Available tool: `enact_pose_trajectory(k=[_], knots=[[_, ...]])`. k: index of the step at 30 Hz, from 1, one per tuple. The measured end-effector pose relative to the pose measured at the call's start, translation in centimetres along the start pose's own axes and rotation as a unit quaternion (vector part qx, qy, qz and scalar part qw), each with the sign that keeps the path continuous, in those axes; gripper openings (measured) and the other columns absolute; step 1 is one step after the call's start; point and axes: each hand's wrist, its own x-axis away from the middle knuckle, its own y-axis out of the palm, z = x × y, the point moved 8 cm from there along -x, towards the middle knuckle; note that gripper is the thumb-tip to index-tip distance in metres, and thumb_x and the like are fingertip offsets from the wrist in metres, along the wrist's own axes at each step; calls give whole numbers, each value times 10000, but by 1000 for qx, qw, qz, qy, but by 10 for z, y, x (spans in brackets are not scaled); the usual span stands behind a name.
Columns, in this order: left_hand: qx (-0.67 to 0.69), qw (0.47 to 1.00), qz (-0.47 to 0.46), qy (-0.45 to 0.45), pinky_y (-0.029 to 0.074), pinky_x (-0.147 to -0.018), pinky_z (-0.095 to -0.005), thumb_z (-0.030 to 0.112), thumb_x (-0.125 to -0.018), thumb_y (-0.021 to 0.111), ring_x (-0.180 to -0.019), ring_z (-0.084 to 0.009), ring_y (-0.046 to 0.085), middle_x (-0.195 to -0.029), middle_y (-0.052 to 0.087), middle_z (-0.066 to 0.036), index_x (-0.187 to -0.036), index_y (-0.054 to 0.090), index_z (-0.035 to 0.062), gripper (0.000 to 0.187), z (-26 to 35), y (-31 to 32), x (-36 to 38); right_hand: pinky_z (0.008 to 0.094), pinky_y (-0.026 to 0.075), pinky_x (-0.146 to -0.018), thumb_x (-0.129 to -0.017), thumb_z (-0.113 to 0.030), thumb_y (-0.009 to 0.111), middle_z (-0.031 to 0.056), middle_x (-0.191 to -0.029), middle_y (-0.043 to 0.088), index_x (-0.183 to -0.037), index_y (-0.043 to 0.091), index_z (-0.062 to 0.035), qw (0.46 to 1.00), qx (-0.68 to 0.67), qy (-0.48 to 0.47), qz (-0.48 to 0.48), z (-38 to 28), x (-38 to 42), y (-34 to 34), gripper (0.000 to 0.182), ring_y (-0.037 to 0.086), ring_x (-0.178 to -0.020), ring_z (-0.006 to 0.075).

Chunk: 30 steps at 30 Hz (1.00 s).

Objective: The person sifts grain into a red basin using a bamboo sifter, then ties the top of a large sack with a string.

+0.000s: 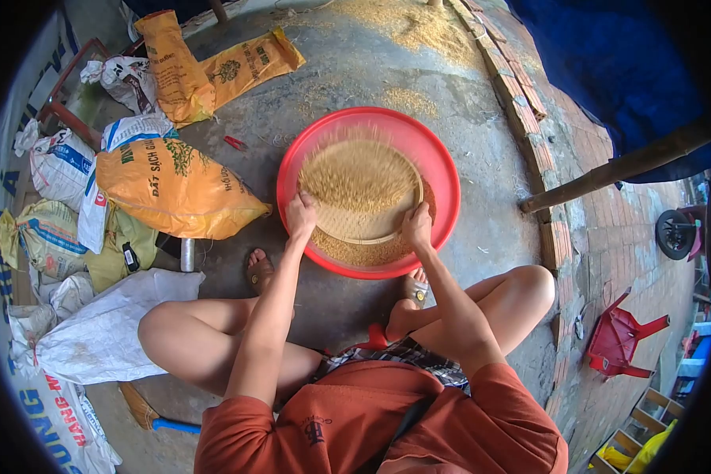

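A round, shallow sieve (375, 225) is held over a wide red plastic basin (448, 174). Grain (351, 178) on the sieve is blurred by motion, and some of it is in the air near the far rim. More grain (355, 250) lies in the bottom of the basin. My left hand (301, 215) grips the sieve's left rim, fingers closed round it. On the right rim, my right hand (418, 227) is closed in the same way. The fingers' undersides are hidden beneath the sieve.
Left of the basin lie a full orange sack (178, 189), flatter orange bags (249, 67) and several white sacks (107, 324). Spilled grain (426, 31) covers the far floor. A brick edging (521, 103), a wooden pole (608, 174) and an overturned red stool (620, 340) are to the right.
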Motion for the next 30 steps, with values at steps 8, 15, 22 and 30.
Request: enact_pose_trajectory(k=[8, 15, 22, 30], knots=[[4, 1000, -9, -15, 405, -638, -463, 238, -824, 322, -701, -396, 526, -709, 543, -249, -805, 534, -38, 348, 14, -16, -19, 460, 395, -485, -793, -83, 367, 261, -561, 491, -853, 304, 50, 998, -27, 43, -32, -30, -9, -16, 159, 518, -537, 401], [174, 982, 65, 30, 351, -545, -397, 208, -845, 330, -579, -364, 471, -597, 479, -200, -744, 466, -35, 297, 67, -65, -24, 462, 382, -490, -799, -85, 363, 261, -606, 494, -937, 289, 10, 995, -92, -11, 36, -57, -17, -39, 183, 503, -565, 417], [64, 998, -1, 7, 389, -589, -429, 246, -830, 342, -692, -386, 523, -688, 534, -234, -797, 523, -31, 333, 38, -38, -26, 464, 393, -520, -788, -106, 386, 284, -636, 498, -891, 333, 43, 998, -51, 32, 7, -35, -13, -27, 189, 521, -608, 413], [73, 997, 7, -15, 383, -618, -419, 237, -839, 329, -733, -390, 515, -712, 528, -252, -772, 507, -45, 340, 68, -64, -28, 438, 383, -489, -796, -99, 386, 253, -605, 493, -869, 331, 33, 998, -67, 0, 17, -57, -23, -47, 161, 515, -559, 380]])
